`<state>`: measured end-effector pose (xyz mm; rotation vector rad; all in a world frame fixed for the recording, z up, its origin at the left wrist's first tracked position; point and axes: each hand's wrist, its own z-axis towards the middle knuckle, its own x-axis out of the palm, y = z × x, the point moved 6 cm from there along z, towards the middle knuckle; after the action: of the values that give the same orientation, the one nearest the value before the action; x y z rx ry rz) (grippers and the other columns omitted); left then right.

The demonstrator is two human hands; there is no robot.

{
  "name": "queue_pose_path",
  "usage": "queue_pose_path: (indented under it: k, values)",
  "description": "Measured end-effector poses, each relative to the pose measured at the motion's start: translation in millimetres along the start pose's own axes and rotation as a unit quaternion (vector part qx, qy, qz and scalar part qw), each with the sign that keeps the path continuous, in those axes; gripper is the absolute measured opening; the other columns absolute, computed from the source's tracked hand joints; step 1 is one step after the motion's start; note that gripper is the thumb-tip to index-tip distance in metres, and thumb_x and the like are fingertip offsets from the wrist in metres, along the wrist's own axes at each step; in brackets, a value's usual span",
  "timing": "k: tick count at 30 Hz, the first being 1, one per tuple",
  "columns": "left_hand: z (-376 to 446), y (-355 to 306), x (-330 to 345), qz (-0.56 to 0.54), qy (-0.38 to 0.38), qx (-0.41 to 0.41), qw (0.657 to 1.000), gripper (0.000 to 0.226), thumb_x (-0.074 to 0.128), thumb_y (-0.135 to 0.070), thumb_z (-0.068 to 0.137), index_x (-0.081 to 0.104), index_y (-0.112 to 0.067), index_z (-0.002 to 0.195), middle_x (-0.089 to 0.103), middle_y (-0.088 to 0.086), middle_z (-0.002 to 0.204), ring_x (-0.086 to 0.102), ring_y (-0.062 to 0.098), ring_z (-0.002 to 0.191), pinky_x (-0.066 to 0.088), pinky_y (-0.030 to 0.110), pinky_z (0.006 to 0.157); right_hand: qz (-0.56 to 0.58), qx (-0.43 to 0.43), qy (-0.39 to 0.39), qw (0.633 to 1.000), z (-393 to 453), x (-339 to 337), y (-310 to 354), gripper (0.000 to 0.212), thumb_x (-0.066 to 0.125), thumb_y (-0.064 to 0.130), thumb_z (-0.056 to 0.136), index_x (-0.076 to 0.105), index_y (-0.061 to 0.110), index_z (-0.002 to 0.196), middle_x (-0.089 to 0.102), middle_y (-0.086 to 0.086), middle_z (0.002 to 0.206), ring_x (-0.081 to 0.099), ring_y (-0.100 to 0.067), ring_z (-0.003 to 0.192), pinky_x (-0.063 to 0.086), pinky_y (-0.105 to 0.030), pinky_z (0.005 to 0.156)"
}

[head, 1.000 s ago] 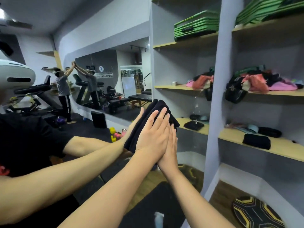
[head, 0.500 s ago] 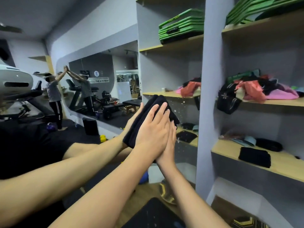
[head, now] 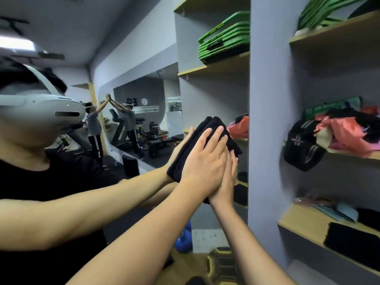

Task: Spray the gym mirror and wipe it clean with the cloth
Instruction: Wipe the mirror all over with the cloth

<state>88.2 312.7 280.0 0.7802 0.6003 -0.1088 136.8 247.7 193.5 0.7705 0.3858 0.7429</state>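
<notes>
Since the earlier frame the cloth (head: 207,138) and both hands have slid a little along the mirror (head: 213,95) toward the grey pillar (head: 267,124), and your view has swung so your own reflection now fills the left side. You're in the wiping step. The black cloth is folded into a thick pad and pressed flat on the glass at about chest height, close to the mirror's edge by the pillar. Your left hand (head: 203,163) is spread open with its palm on the cloth, pressing and not gripping it. Your right hand (head: 226,182) is also flat and open, tucked just behind the left, with its fingertips on the cloth's lower edge. No spray bottle is in view, so spraying looks done for this patch. It's too blurry to tell if any droplets are left on the glass. Judging from this, the next move is to keep even pressure and run the pad up to the pillar edge. Then drop to the lower glass, without letting the folded cloth slip out from under your open palms.
</notes>
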Motion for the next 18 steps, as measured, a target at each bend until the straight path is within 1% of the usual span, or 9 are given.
queue_pose_path:
  k: [2, 4, 6, 7, 10, 12, 13, 16, 18]
  values:
    - [15.2, -6.9, 5.3, 0.003, 0.002, 0.0, 1.0, 0.057, 0.021, -0.031, 0.109, 0.018, -0.006, 0.161, 0.004, 0.011, 0.171, -0.013, 0.036, 0.156, -0.026, 0.051, 0.114, 0.01, -0.008, 0.004, 1.0, 12.4, -6.4, -6.1, 0.067, 0.058, 0.023, 0.1, 0.022, 0.029, 0.156, 0.01, 0.004, 0.167, 0.005, -0.019, 0.155, 0.013, -0.039, 0.125]
    - [30.0, -13.7, 12.6, -0.005, -0.004, -0.002, 1.0, 0.056, 0.022, -0.031, 0.109, 0.023, -0.007, 0.16, 0.007, 0.011, 0.171, -0.011, 0.035, 0.157, -0.025, 0.052, 0.115, 0.01, -0.023, 0.007, 1.0, 23.6, -11.4, -12.8, 0.067, 0.057, 0.02, 0.1, 0.017, 0.033, 0.151, 0.011, 0.001, 0.167, 0.005, -0.02, 0.155, 0.007, -0.024, 0.121]
    - [46.0, -20.9, 19.6, -0.007, -0.009, 0.001, 1.0, 0.055, 0.023, -0.031, 0.109, 0.029, -0.007, 0.158, 0.012, 0.01, 0.171, -0.007, 0.036, 0.157, -0.023, 0.052, 0.117, -0.004, -0.035, -0.004, 0.999, 37.5, -16.5, -21.9, 0.062, 0.052, 0.027, 0.1, 0.02, 0.027, 0.152, 0.016, -0.005, 0.166, 0.01, -0.023, 0.154, -0.001, -0.007, 0.114]
    - [54.0, -23.5, 21.2, -0.007, -0.011, 0.005, 1.0, 0.054, 0.024, -0.03, 0.109, 0.033, -0.007, 0.157, 0.016, 0.01, 0.17, -0.005, 0.036, 0.158, -0.02, 0.053, 0.119, -0.01, -0.033, -0.009, 0.999, 45.6, -17.6, -28.4, 0.063, 0.049, 0.031, 0.098, 0.023, 0.02, 0.155, 0.019, -0.008, 0.166, 0.013, -0.025, 0.154, -0.004, -0.003, 0.112]
    - [74.3, -31.0, 25.7, 0.0, -0.017, 0.016, 1.0, 0.052, 0.026, -0.03, 0.109, 0.038, -0.009, 0.155, 0.02, 0.009, 0.169, -0.001, 0.035, 0.158, -0.016, 0.053, 0.122, -0.023, -0.014, 0.0, 1.0, 64.8, -21.2, -46.1, 0.066, 0.057, 0.018, 0.099, 0.025, 0.014, 0.156, 0.019, -0.008, 0.165, 0.011, -0.021, 0.153, -0.006, -0.001, 0.11]
    - [81.0, -33.1, 30.6, 0.009, -0.015, 0.011, 1.0, 0.051, 0.027, -0.03, 0.108, 0.041, -0.01, 0.154, 0.023, 0.008, 0.169, 0.001, 0.034, 0.158, -0.021, 0.052, 0.12, -0.027, -0.023, -0.002, 0.999, 73.2, -23.8, -52.6, 0.068, 0.061, 0.015, 0.097, 0.027, 0.017, 0.156, 0.019, -0.006, 0.166, 0.01, -0.017, 0.153, -0.004, -0.003, 0.113]
    - [81.6, -33.8, 32.2, 0.013, -0.019, 0.01, 1.0, 0.05, 0.028, -0.03, 0.108, 0.044, -0.012, 0.152, 0.026, 0.007, 0.168, 0.003, 0.034, 0.158, -0.023, 0.052, 0.119, -0.029, -0.032, -0.005, 0.999, 75.5, -24.3, -54.1, 0.067, 0.062, 0.016, 0.097, 0.029, 0.017, 0.156, 0.019, -0.005, 0.166, 0.011, -0.019, 0.154, -0.001, -0.009, 0.117]
    - [78.8, -30.9, 27.6, 0.011, -0.05, -0.006, 0.999, 0.049, 0.028, -0.031, 0.105, 0.055, -0.019, 0.144, 0.038, 0.002, 0.162, 0.016, 0.03, 0.157, -0.021, 0.051, 0.119, -0.006, -0.015, -0.02, 1.0, 76.4, -22.3, -52.6, 0.063, 0.06, 0.015, 0.099, 0.031, 0.018, 0.155, 0.019, -0.003, 0.165, 0.013, -0.024, 0.154, 0.015, -0.042, 0.125]
    - [77.6, -26.0, 22.3, 0.012, -0.065, -0.012, 0.998, 0.049, 0.028, -0.031, 0.104, 0.057, -0.02, 0.143, 0.04, 0.001, 0.161, 0.016, 0.029, 0.157, -0.02, 0.051, 0.119, 0.019, 0.001, -0.035, 0.999, 75.8, -21.9, -42.4, 0.059, 0.056, 0.013, 0.1, 0.031, 0.015, 0.154, 0.02, -0.006, 0.165, 0.014, -0.028, 0.153, 0.017, -0.047, 0.124]
